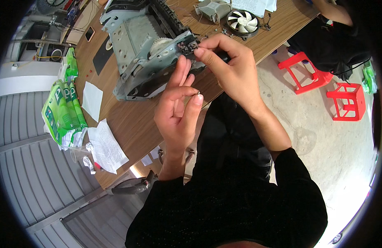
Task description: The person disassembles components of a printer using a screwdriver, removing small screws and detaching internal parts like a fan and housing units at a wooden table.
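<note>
Handling small parts, our left hand [176, 120] pinches a tiny piece [198, 93], our right hand [233, 68] a black block [187, 46]; steadiness seems needed next.

Workshop, by the bare machine chassis [135, 35] and loose fan [243, 22].

Left: grey ribbed panelling [26, 165], extending toward the near side. Centre to far: brown wood-grain table [137, 119], set diagonally. Right: pale grey concrete floor [282, 113], cracked and stained, beneath two red plastic stools [323, 77]. Near right: strong white glare [344, 198] across the floor.
</note>
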A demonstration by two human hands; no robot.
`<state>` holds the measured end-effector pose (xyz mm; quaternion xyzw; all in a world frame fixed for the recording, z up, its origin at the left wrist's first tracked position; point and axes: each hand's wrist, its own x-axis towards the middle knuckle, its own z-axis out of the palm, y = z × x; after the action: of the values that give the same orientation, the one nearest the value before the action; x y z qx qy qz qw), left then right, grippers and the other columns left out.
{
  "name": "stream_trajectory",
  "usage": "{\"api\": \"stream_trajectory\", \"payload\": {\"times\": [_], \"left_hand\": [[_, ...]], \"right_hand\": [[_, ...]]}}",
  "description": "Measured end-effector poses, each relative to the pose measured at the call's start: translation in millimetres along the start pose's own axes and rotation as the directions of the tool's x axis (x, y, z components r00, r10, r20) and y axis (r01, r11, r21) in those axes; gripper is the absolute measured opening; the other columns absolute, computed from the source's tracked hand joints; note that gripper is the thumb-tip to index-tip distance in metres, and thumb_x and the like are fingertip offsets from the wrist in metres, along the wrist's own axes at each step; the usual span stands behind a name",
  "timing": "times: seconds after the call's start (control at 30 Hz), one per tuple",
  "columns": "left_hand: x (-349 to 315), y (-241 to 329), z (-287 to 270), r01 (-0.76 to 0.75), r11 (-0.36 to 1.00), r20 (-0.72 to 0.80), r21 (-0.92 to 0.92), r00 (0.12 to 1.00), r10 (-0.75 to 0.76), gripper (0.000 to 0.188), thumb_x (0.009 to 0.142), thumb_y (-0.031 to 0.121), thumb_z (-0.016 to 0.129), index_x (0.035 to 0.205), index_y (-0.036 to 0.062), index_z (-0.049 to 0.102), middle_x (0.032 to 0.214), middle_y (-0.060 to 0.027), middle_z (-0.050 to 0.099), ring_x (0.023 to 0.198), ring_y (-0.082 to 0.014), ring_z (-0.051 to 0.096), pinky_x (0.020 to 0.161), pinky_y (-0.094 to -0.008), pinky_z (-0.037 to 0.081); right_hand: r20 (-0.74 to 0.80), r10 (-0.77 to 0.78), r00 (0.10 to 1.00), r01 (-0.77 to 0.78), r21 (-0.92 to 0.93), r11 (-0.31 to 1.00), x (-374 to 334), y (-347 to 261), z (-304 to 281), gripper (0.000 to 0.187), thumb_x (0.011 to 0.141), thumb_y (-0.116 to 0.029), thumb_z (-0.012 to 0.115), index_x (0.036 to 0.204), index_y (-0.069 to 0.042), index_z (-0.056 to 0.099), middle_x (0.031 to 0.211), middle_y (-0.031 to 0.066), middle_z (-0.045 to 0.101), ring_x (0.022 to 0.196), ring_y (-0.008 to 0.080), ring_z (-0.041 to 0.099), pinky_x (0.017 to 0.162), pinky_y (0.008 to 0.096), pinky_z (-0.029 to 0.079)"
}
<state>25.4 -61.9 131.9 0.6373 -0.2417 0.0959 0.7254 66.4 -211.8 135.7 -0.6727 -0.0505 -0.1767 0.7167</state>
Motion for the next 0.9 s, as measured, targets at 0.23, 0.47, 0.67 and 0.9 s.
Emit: {"api": "stream_trajectory", "payload": {"times": [0.23,0.47,0.67,0.9], "left_hand": [[-3.1,-4.1,-3.1,-0.022,1.0,-0.01,0.018,1.0,0.022,0.013,0.09,-0.004,0.062,0.103,-0.0043,0.059,0.151,-0.0339,0.038,0.143,-0.0431,0.038,0.115,-0.0541,0.035],[-1.2,-11.8,-3.9,-0.054,0.998,0.009,-0.015,0.999,0.054,0.015,0.091,-0.003,0.062,0.104,-0.0067,0.058,0.148,-0.0367,0.04,0.139,-0.0424,0.042,0.113,-0.0523,0.039],[-0.4,-15.2,-9.8,-0.006,0.996,0.034,-0.084,0.999,0.009,0.014,0.092,-0.003,0.061,0.105,-0.0075,0.057,0.149,-0.0361,0.037,0.138,-0.0452,0.042,0.113,-0.056,0.038],[-1.1,-14.6,-2.7,0.006,0.985,0.036,-0.174,0.999,0.0,0.013,0.091,-0.005,0.062,0.104,-0.0054,0.058,0.153,-0.0351,0.033,0.142,-0.049,0.035,0.114,-0.0611,0.033]], "right_hand": [[-0.007,-0.079,0.997,0.078,-0.075,0.994,-6.8,-0.9,0.2,0.014,0.085,-0.009,0.074,0.092,0.001,0.069,0.078,0.0079,0.069,0.072,0.015,0.065,0.066,0.0275,0.051],[0.073,-0.442,0.894,0.447,-0.162,0.88,-9.3,0.6,-1.5,0.018,0.079,-0.002,0.078,0.094,0.001,0.068,0.107,0.0117,0.067,0.08,0.0202,0.066,0.068,0.031,0.054],[-0.013,-0.319,0.948,0.319,-0.002,0.948,-6.8,7.6,2.8,0.019,0.077,-0.001,0.079,0.093,-0.001,0.067,0.096,0.0083,0.07,0.08,0.0158,0.066,0.069,0.0279,0.053],[-0.061,-0.241,0.968,0.244,0.039,0.969,-2.0,5.1,1.9,0.021,0.079,0.001,0.079,0.094,-0.001,0.065,0.095,0.0071,0.07,0.084,0.0122,0.065,0.076,0.0259,0.052]]}}
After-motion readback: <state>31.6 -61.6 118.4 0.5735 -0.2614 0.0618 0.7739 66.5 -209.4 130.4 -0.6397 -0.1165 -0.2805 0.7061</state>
